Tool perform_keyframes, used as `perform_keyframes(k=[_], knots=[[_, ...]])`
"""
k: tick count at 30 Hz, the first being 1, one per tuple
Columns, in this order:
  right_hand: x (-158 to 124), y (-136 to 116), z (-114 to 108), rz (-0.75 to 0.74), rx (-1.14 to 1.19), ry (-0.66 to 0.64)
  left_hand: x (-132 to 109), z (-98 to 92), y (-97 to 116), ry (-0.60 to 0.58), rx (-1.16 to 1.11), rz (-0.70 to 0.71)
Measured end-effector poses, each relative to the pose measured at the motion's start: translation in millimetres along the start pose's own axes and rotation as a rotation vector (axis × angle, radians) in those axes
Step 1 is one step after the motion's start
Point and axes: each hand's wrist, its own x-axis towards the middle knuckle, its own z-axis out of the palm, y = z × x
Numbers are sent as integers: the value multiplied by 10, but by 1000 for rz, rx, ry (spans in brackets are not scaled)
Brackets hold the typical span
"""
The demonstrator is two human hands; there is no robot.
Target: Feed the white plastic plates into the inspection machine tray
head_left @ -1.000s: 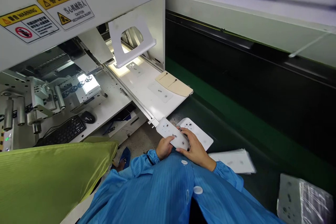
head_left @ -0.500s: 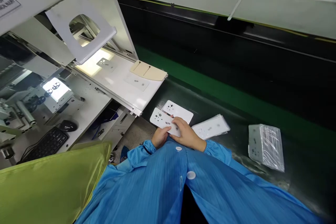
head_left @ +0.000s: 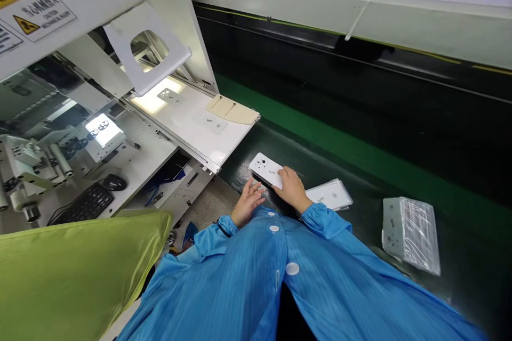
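Observation:
My right hand [head_left: 292,187] is closed around the right end of a white phone back panel [head_left: 265,167] with dark round holes at its left end. The panel lies low at the near side of the dark green belt; whether others lie under it I cannot tell. Just left of and below the panel is my left hand [head_left: 248,203], its fingers spread and nothing in them. Beside my right wrist, several similar white panels [head_left: 331,194] rest in a slightly fanned pile, partly hidden by the wrist.
Farther right on the belt [head_left: 360,181] lies a block of panels in clear plastic wrap [head_left: 411,234]. At left, a machine's white table [head_left: 192,133] carries two panels and a cream plate [head_left: 233,110]. A keyboard [head_left: 84,205], a mouse [head_left: 114,182] and a yellow-green cloth [head_left: 80,272] are at lower left.
Both hands held a panel close to the body; that panel no longer shows there. My left hand has let go and opened, and my right hand has moved out to a panel on the belt. The view has shifted slightly.

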Motion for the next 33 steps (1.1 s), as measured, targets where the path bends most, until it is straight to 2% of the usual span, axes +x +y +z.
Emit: perform_keyframes(k=[5, 14, 24, 33], knots=[[82, 60, 101, -20, -48, -14, -49, -45, 12, -13, 15, 15], [196, 78, 100, -22, -53, -7, -62, -64, 39, -19, 32, 6], [224, 124, 73, 11, 19, 11, -30, -83, 34, -57, 54, 8], [192, 116, 161, 3, 21, -23, -49, -46, 66, -59, 62, 4]])
